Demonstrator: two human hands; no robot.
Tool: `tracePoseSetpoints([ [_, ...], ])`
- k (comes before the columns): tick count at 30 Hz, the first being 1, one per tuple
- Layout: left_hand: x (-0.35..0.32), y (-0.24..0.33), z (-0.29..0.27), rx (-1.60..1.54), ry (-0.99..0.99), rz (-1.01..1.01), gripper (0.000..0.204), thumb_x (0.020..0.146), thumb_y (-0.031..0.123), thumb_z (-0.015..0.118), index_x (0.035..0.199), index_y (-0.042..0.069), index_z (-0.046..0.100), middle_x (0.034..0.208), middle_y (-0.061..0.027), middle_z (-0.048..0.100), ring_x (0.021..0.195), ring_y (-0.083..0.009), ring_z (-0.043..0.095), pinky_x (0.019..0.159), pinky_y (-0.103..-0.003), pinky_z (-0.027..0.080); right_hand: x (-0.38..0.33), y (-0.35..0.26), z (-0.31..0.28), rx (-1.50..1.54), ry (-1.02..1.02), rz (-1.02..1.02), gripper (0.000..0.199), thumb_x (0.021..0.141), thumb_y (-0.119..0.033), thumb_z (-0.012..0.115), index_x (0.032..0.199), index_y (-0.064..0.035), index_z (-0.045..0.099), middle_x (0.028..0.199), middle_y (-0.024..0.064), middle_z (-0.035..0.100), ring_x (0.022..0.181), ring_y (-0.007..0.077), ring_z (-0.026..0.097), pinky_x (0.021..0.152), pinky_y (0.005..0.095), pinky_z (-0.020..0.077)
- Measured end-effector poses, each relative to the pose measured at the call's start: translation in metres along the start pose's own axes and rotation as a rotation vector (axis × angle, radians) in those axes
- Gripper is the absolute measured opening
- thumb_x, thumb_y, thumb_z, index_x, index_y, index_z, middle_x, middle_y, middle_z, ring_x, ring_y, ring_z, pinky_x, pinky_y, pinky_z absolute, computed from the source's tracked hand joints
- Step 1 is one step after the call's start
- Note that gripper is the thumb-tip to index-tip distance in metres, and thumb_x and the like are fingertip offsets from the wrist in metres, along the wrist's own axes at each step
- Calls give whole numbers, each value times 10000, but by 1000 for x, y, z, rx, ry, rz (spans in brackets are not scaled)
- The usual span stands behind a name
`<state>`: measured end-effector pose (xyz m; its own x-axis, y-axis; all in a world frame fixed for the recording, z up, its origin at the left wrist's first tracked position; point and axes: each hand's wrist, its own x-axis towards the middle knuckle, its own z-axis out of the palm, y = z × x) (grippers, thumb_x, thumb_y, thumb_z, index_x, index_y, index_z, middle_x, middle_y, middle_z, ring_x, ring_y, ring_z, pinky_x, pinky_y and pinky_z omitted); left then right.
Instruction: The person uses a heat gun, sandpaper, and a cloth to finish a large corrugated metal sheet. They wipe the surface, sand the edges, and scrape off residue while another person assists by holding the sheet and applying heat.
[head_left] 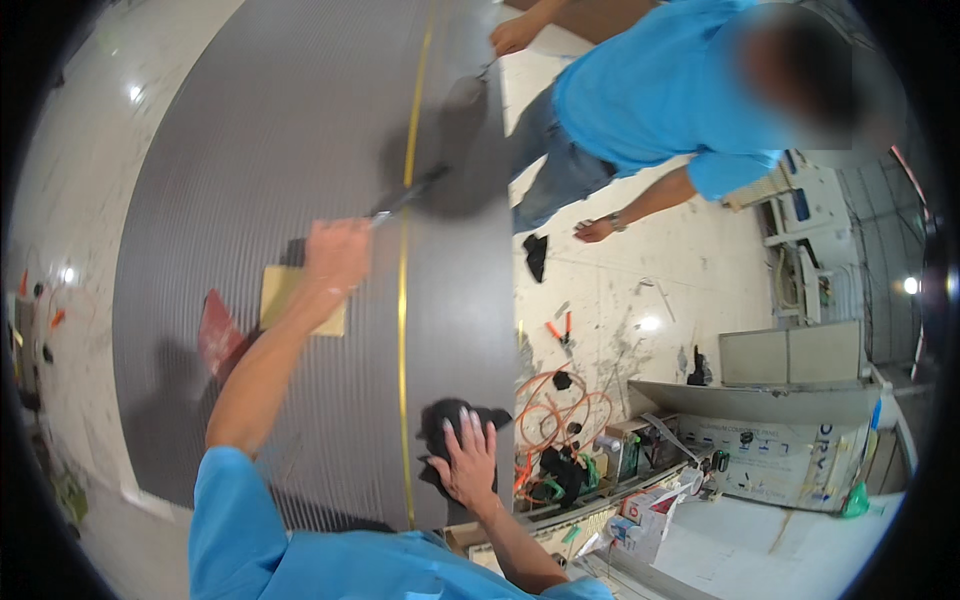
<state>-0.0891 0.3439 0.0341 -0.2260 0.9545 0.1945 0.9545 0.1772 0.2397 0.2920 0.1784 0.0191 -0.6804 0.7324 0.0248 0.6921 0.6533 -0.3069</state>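
Now, by parts:
Landmark: gold strip (404, 300), running lengthwise down the grey ribbed panel (250, 150).
Left hand (337, 252): just left of the strip, fingers closed around the handle of a thin tool (410, 193).
Tool axis: slants up and to the right from the fist, its dark far end crossing the strip; probably a brush or scraper, the view is too soft to say.
Right hand (468, 462): just right of the strip, near the panel's lower edge, fingers spread flat and pressing on a black cloth (447, 425).
Cloth: crumpled, dark, lying on the panel beside the strip, mostly under and above the palm.
Nearer hand: the left hand holds the tool; the right is well apart from it, down along the strip.
Left of the strip: a tan block (285, 292) under the left forearm, a red piece (218, 332) beside it.
Right of the strip: a co-worker (650, 90) in blue bends over the panel's far edge.
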Motion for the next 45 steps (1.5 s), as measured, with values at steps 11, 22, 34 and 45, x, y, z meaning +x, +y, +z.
tracePoseSetpoints([
  [11, -1, -102, -20, 144, -37, -427, 162, 892, 169, 675, 1011, 60, 692, 986, -168, 698, 938, -357, 665, 835, -494, 482, 296, 110, -7, -63, 158, -348, 665, 989, -507, 506, 1486, -69, 455, 1547, 203, 408, 1461, 342, 345, 1213, 512, 205],
  [22, -212, 144, 35, 38, 9, 130, 630, 763, 353, 756, 1309, 76, 606, 1386, -279, 554, 1360, -448, 471, 1124, -631, 324, 501, 208, 4, -28, 265, -394, 678, 1000, -545, 460, 1468, -55, 469, 1521, 214, 439, 1452, 352, 361, 1199, 528, 242],
  [34, -224, 169, 44, -21, -66, -184, 498, 750, 276, 698, 1186, 34, 718, 1399, -208, 556, 1390, -359, 456, 1170, -555, 321, 92, 192, -20, 346, -396, -1014, 650, 786, -337, 709, 1387, -129, 576, 1537, 122, 446, 1449, 299, 397, 1181, 546, 300],
  [45, -226, 165, 53, -35, -73, -186, 449, 905, 274, 586, 1307, 80, 633, 1502, -200, 505, 1444, -371, 418, 1191, -547, 276, 551, 276, 7, 325, 355, -178, 597, 1016, -254, 503, 1473, 97, 349, 1399, 404, 453, 1280, 535, 473, 1093, 488, 409],
])
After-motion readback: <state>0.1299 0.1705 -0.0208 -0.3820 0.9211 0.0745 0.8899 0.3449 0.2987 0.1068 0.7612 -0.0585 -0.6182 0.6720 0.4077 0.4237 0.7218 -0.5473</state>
